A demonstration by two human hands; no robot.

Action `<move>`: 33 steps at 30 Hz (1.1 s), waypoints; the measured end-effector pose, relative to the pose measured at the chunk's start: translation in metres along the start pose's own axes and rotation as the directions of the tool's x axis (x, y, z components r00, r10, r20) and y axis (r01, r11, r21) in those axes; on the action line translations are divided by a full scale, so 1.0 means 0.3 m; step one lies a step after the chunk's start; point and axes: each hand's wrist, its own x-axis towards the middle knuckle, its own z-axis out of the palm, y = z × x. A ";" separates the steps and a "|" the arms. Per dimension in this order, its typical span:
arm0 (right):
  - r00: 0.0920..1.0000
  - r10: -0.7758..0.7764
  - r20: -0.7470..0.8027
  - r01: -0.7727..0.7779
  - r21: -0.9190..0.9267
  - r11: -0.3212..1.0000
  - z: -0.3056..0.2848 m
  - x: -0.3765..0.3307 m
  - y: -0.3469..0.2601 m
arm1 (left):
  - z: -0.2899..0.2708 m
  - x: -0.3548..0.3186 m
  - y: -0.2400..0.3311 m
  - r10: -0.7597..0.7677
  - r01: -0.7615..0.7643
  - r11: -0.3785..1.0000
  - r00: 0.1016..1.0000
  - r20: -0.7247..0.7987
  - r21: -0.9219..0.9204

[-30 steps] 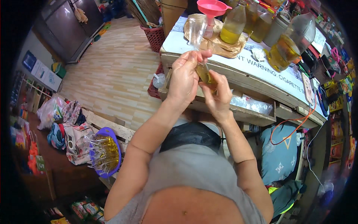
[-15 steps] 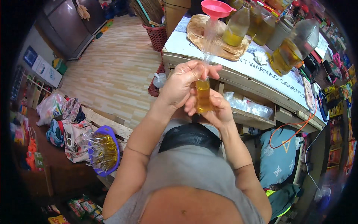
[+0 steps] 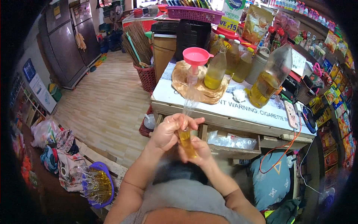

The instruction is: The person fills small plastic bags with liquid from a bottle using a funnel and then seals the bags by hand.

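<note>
Oil pouch: narrow clear plastic bag (image 3: 187,140) with yellow oil in its bottom, held upright between both hands, in front of the counter's edge.
Left hand (image 3: 168,131): my fingers are closed around the bag's neck just above the oil, pinching it.
Right hand (image 3: 197,150): fingers wrapped around the oil-filled bottom, supporting it.
Technique: I judge I should keep the pouch upright and pinch close to the oil while twisting.
Counter, right: pink plastic funnel (image 3: 195,56) beside tall oil bottles (image 3: 216,69).
</note>
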 end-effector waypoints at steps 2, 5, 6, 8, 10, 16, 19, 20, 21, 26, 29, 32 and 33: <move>0.971 -0.187 -0.148 0.122 -0.369 0.921 0.045 0.014 -0.008 | 0.017 -0.010 0.015 0.074 -0.053 0.985 0.989 -0.126 0.165; 0.799 -0.574 -0.177 0.145 -0.870 0.470 0.124 0.026 0.006 | 0.006 -0.014 -0.001 0.184 -0.080 0.910 0.958 -0.221 0.407; 0.737 -0.666 -0.116 0.133 -0.941 0.312 0.107 0.026 0.014 | 0.014 -0.010 -0.002 0.185 -0.092 0.919 0.960 -0.212 0.383; 0.710 -0.699 -0.085 0.204 -0.925 0.321 0.101 0.022 0.021 | 0.023 -0.015 0.010 0.088 -0.060 0.979 0.987 -0.136 0.196; 0.980 -0.187 -0.063 0.151 -0.374 0.915 0.077 0.008 -0.017 | 0.030 -0.018 0.037 -0.002 0.003 0.998 1.000 -0.013 0.063; 0.948 -0.132 -0.290 0.021 -0.357 0.934 0.128 0.013 0.001 | 0.007 -0.028 0.029 -0.001 0.001 0.992 1.000 0.001 0.129; 0.730 -0.652 -0.205 0.178 -0.864 0.471 0.140 0.055 0.041 | -0.001 -0.028 0.025 0.085 -0.040 0.933 0.990 -0.111 0.357; 0.651 -0.754 -0.090 0.188 -0.943 0.275 0.106 0.059 0.042 | -0.007 -0.029 0.021 0.085 -0.043 0.929 0.991 -0.101 0.367; 0.730 -0.664 -0.162 0.209 -0.872 0.443 0.105 0.054 0.038 | -0.010 -0.031 0.020 0.086 -0.045 0.925 0.992 -0.092 0.377; 1.000 -0.014 -0.016 0.011 -0.168 0.986 0.046 0.016 0.025 | -0.008 -0.033 0.036 -0.078 0.091 0.993 0.982 0.171 -0.070; 0.996 0.002 -0.088 -0.024 -0.239 0.971 0.061 0.004 0.035 | 0.010 -0.058 0.049 -0.139 0.139 0.990 0.990 -0.011 -0.019; 0.898 -0.375 -0.231 0.133 -0.670 0.731 0.105 0.036 0.046 | -0.013 -0.049 0.036 0.067 -0.042 0.980 0.990 -0.125 0.193; 0.853 -0.471 -0.225 0.156 -0.752 0.641 0.097 0.040 0.054 | -0.016 -0.051 0.030 0.073 -0.044 0.976 0.989 -0.130 0.211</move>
